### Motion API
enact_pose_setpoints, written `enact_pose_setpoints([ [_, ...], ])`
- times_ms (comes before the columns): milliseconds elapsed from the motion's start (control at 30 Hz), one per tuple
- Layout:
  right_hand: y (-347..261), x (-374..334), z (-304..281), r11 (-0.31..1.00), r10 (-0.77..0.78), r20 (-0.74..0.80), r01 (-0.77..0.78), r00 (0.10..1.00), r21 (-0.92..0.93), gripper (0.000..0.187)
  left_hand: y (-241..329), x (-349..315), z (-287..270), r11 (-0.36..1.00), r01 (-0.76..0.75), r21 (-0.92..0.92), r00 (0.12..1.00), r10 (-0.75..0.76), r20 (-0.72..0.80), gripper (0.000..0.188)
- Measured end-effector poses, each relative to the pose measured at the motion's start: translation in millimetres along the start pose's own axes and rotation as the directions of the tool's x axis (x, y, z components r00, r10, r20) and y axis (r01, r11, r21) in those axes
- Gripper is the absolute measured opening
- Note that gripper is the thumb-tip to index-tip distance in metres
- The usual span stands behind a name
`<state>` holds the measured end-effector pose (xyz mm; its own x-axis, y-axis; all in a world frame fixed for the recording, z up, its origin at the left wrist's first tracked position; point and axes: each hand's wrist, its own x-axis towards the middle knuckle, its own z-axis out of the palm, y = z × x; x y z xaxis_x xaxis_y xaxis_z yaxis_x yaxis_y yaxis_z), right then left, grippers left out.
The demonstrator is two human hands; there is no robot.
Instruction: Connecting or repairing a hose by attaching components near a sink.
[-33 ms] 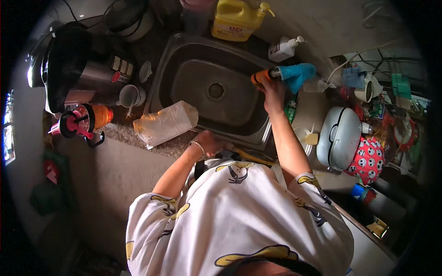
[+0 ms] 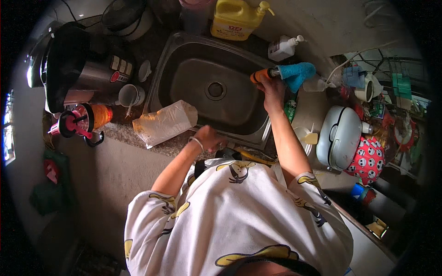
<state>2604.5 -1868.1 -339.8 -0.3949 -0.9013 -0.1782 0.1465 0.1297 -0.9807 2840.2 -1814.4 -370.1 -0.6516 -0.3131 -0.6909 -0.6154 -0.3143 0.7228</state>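
Note:
At the right side of the steel sink [image 2: 161, 78], my right hand [image 2: 273, 94] is closed around an orange cylinder [image 2: 261, 76]. The cylinder sits on a short metal tube, and a blue cloth [image 2: 297, 76] covers the tube's far end. My left hand [image 2: 209, 138] hovers by the sink's front rim, its fingers loosely stretched and holding nothing I can see. Close to it lies a crumpled clear plastic bag [image 2: 168, 122] across the front left corner of the sink. A yellow strip-like thing [image 2: 251, 155] shows at the front edge, partly hidden by my shirt.
Left of the sink stand a white cup [image 2: 130, 95], a large black-and-steel appliance [image 2: 92, 69] and a pink-lidded orange bottle [image 2: 94, 117]. Behind it are a yellow pump jug [image 2: 235, 20] and a white pump bottle [image 2: 283, 48]. A pale rounded case [image 2: 340, 138] stands to the right.
My left hand has shifted slightly up toward the sink rim, its fingers now showing more clearly. My right hand stays on the orange cylinder.

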Motion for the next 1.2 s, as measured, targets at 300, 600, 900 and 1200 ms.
enact_pose_setpoints([
  [300, 11.2, 8.6, -6.8, 0.962, -0.169, -0.024, 0.16, 0.985, -0.219, 0.025, 100.2, 106.3, -30.5, 0.169, -0.492, -0.854, 0.85, 0.304, -0.43, 0.034],
  [600, -7.2, 0.1, 4.9, 0.986, -0.125, -0.007, 0.124, 0.992, -0.11, 0.021, 76.1, 169.6, -30.5, 0.005, -0.25, -0.968, 0.815, 0.541, -0.208, 0.038],
  [900, -1.1, 2.9, -2.8, 0.984, -0.143, -0.011, 0.141, 0.99, -0.106, 0.023, 108.7, 125.3, -27.5, -0.11, -0.292, -0.95, 0.889, 0.334, -0.312, 0.046],
  [1200, -6.1, 0.8, -2.0, 0.988, -0.108, -0.029, 0.104, 0.994, -0.113, 0.024, 113.5, 122.8, -28.6, -0.112, -0.28, -0.954, 0.894, 0.331, -0.301, 0.034],
])
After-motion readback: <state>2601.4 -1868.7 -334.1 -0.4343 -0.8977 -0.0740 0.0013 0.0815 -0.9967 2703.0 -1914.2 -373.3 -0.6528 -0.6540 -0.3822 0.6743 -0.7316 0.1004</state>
